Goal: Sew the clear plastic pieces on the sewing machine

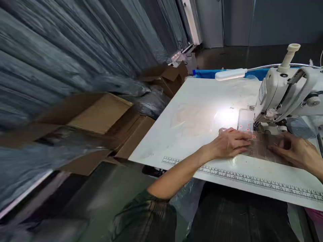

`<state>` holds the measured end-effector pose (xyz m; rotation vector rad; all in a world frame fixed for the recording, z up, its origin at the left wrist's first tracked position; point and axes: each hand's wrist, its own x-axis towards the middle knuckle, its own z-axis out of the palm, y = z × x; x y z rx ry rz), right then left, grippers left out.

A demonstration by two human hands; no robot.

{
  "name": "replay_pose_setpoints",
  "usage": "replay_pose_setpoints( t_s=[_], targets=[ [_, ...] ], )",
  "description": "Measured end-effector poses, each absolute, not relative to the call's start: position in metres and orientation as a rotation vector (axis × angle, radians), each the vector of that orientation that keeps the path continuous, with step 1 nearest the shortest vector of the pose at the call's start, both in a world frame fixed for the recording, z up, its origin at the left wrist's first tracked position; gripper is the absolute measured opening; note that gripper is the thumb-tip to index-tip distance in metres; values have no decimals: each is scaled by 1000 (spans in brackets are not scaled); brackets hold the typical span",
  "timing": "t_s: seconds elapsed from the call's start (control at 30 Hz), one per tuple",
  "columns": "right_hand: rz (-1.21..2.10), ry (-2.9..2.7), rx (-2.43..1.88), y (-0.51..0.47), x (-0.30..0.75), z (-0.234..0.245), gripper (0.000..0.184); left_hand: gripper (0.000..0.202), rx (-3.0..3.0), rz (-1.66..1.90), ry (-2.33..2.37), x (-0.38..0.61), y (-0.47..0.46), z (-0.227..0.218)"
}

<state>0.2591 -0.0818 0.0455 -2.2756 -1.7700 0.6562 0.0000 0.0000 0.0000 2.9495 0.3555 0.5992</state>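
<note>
My left hand (230,143) lies flat with fingers stretched out on a clear plastic sheet (262,148) on the white sewing table (196,111). My right hand (296,149) rests on the same sheet further right, fingers extended and pressing it down. The sheet runs under the needle area of a white sewing machine (285,92), just beyond my fingertips. Small red marks show on the plastic near the presser foot. A lamp (230,74) on a bendy arm lights the spot.
A printed ruler (252,179) runs along the table's front edge. Open cardboard boxes (101,124) stand on the floor to the left, beside grey plastic-wrapped rolls (63,50). A blue bin edge (204,73) is behind the table.
</note>
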Motion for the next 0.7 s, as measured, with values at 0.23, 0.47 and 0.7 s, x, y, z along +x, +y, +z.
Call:
replay_pose_setpoints(
  t_s=[0.23, 0.47, 0.7],
  targets=[
    [1207, -1352, -1874, -86, 249, 49, 56, 41, 2868, 522, 397, 1, -12, 9],
    [1593, -1195, -1448, -74, 190, 59, 67, 75, 1807, 319, 568, -16, -5, 35],
    [1060, -1781, -1468, -73, 215, 34, 51, 73, 1733, 297, 913, -17, -11, 42]
  ],
)
